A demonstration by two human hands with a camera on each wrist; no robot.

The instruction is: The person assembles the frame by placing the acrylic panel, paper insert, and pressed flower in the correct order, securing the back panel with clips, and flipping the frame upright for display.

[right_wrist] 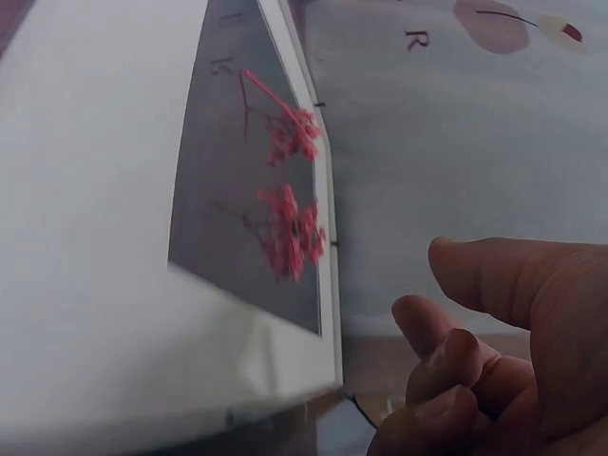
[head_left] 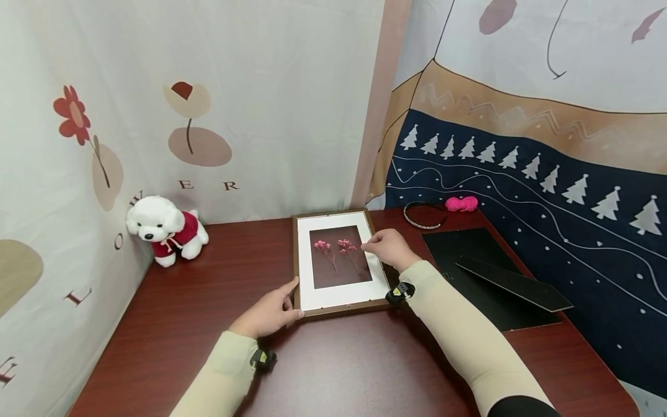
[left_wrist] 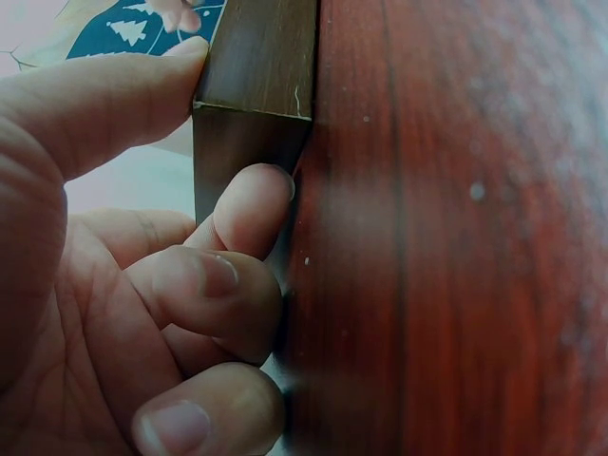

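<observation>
A picture frame with a brown wooden edge lies on the table, a white mat inside it. Within the mat's dark window are two sprigs of small pink flowers, the left sprig and the right sprig. My left hand grips the frame's near left corner, thumb and fingers around the wood. Over the frame's right side is my right hand, its fingertips near the right sprig. In the right wrist view, thumb and index finger stand apart with nothing between them.
To the right lies a black backing board with its stand leg sticking up. Behind it are a headband and a bright pink bundle. A white plush dog sits at the back left. Fabric curtains border the table.
</observation>
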